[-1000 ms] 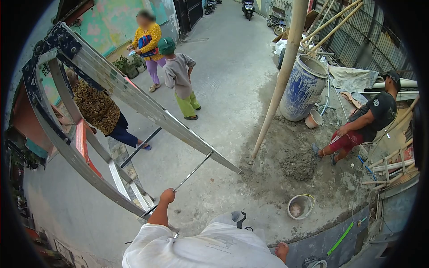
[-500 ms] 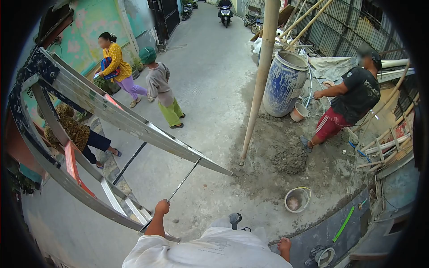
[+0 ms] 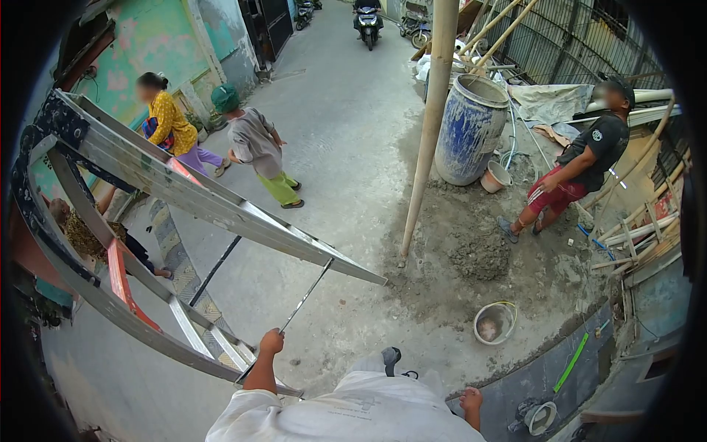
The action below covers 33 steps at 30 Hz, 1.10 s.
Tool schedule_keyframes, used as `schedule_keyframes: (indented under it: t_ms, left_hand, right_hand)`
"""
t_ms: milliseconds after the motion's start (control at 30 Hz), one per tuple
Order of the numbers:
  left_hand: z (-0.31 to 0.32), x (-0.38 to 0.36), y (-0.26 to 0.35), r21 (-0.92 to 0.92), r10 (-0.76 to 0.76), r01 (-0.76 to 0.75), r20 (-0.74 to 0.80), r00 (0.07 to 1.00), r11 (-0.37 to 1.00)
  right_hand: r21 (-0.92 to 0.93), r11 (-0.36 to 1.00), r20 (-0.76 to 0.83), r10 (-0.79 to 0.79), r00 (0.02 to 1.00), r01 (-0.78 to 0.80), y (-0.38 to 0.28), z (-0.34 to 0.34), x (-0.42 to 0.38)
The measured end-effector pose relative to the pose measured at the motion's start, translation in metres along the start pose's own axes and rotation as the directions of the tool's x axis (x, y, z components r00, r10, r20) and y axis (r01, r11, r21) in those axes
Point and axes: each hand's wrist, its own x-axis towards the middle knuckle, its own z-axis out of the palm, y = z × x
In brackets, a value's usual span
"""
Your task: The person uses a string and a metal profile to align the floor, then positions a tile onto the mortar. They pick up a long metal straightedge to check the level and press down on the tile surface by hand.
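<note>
My left hand (image 3: 272,341) is closed around a thin metal rod (image 3: 300,302) that spans between the rails of a metal ladder (image 3: 221,219). The ladder leans at a slant across my left side, with orange parts among its pale rungs. Hanging low at my right side, my right hand (image 3: 471,400) has loosely bent fingers and nothing visible in it. It is near the edge of a dark grey slab (image 3: 508,390). A pale bucket (image 3: 480,335) with a yellow handle stands on the ground ahead of it.
An upright bamboo pole (image 3: 426,162) stands ahead, beside a blue drum (image 3: 464,140) and wet mortar (image 3: 482,258). One person (image 3: 593,155) stands at right; others (image 3: 258,144) walk at left. A motorbike (image 3: 369,28) faces me up the lane. A green strip (image 3: 571,362) lies on the slab.
The person at right has lowered an outstretched arm. The people at left have shifted, and the motorbike is slightly nearer. My left hand keeps its hold on the rod.
</note>
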Motion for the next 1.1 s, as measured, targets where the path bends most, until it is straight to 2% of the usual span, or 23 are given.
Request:
schedule_keyframes:
  t_ms: [133,200,233,300,333,367,400,433,467,500,533,567,600,667,700,767,800,867,900,1000,1100]
  left_hand:
    - [-0.002,-0.003,0.002,-0.053,0.003,-0.004,-0.027,1.0,0.999]
    - [-0.003,-0.004,-0.001,-0.026,0.0,0.0,-0.022,1.0,1.0]
    - [-0.002,0.0,0.0,0.004,0.008,-0.008,-0.013,1.0,1.0]
    - [0.012,0.013,-0.017,-0.061,0.042,-0.042,-0.011,0.999,0.997]
    - [0.003,0.006,-0.007,-0.123,0.029,-0.028,0.008,1.0,0.992]
    - [0.012,0.015,-0.017,-0.112,0.071,-0.075,-0.038,0.997,0.991]
    - [0.021,0.027,-0.028,-0.151,0.024,-0.025,-0.004,1.0,0.988]
    - [0.024,0.032,-0.034,-0.18,0.029,-0.029,-0.008,1.0,0.983]
    - [0.028,0.032,-0.038,-0.359,0.114,-0.132,-0.071,0.991,0.924]
    - [0.038,0.043,-0.053,-0.322,0.149,-0.174,-0.1,0.984,0.93]
    - [0.044,0.055,-0.062,-0.288,0.181,-0.212,-0.131,0.975,0.934]
    - [0.045,0.056,-0.061,-0.314,0.155,-0.183,-0.112,0.982,0.932]
    - [0.041,0.054,-0.058,-0.338,0.125,-0.149,-0.093,0.988,0.929]
    - [0.029,0.052,-0.051,-0.362,-0.036,0.087,0.145,0.989,0.928]
    - [0.028,0.051,-0.04,-0.353,-0.014,0.065,0.147,0.989,0.933]
    - [0.03,0.049,-0.043,-0.15,0.279,-0.282,-0.037,0.959,0.948]
    - [0.032,0.048,-0.052,-0.027,0.428,-0.433,-0.104,0.898,0.901]
    - [0.032,0.049,-0.064,0.234,0.697,-0.658,-0.177,0.694,0.715]
    - [0.03,0.05,-0.067,0.241,0.705,-0.665,-0.172,0.688,0.707]
    - [0.022,0.061,-0.064,0.22,0.685,-0.667,-0.006,0.729,0.712]
    - [0.018,0.076,-0.061,0.236,0.643,-0.656,0.139,0.753,0.717]
  right_hand:
    - [0.019,1.0,-0.011,0.012,1.0,-0.012,0.002,-0.001,0.007]
    - [-0.044,0.999,-0.031,0.001,1.0,-0.002,-0.003,0.0,-0.001]
    - [-0.078,0.995,-0.013,-0.056,0.998,0.055,0.003,-0.002,0.003]
    - [-0.022,0.997,-0.028,-0.068,0.997,0.068,0.007,-0.004,0.006]
    - [0.012,0.991,-0.018,-0.132,0.991,0.132,0.022,-0.006,0.023]
    - [-0.108,0.975,-0.063,-0.204,0.977,0.197,0.028,-0.006,0.027]
    - [-0.086,0.985,-0.084,-0.157,0.984,0.15,0.021,-0.007,0.023]
    - [-0.11,0.98,-0.11,-0.181,0.977,0.169,0.02,-0.008,0.022]
    - [-0.14,0.971,-0.125,-0.21,0.97,0.192,0.023,-0.007,0.025]
    - [-0.109,0.977,-0.17,-0.198,0.965,0.181,0.029,-0.005,0.029]
    - [-0.177,0.962,-0.157,-0.234,0.96,0.206,0.035,-0.006,0.037]
    - [-0.245,0.943,-0.138,-0.265,0.954,0.227,0.041,-0.006,0.038]
    - [-0.221,0.952,-0.172,-0.254,0.952,0.214,0.041,-0.007,0.032]
    - [-0.219,0.956,-0.164,-0.234,0.958,0.196,0.033,-0.006,0.018]
    - [-0.202,0.961,-0.182,-0.226,0.957,0.189,0.034,-0.006,0.017]
    - [-0.237,0.961,-0.189,-0.19,0.964,0.143,0.037,-0.007,0.017]
    - [-0.222,0.966,-0.2,-0.182,0.963,0.136,0.035,-0.008,0.012]
    - [-0.329,0.93,-0.205,-0.241,0.949,0.166,0.028,-0.011,-0.001]
    - [-0.318,0.934,-0.21,-0.234,0.949,0.16,0.034,-0.012,0.004]
    - [-0.253,0.951,-0.232,-0.24,0.943,0.18,0.047,-0.014,0.011]
    - [-0.307,0.94,-0.257,-0.232,0.938,0.148,0.036,-0.023,-0.005]
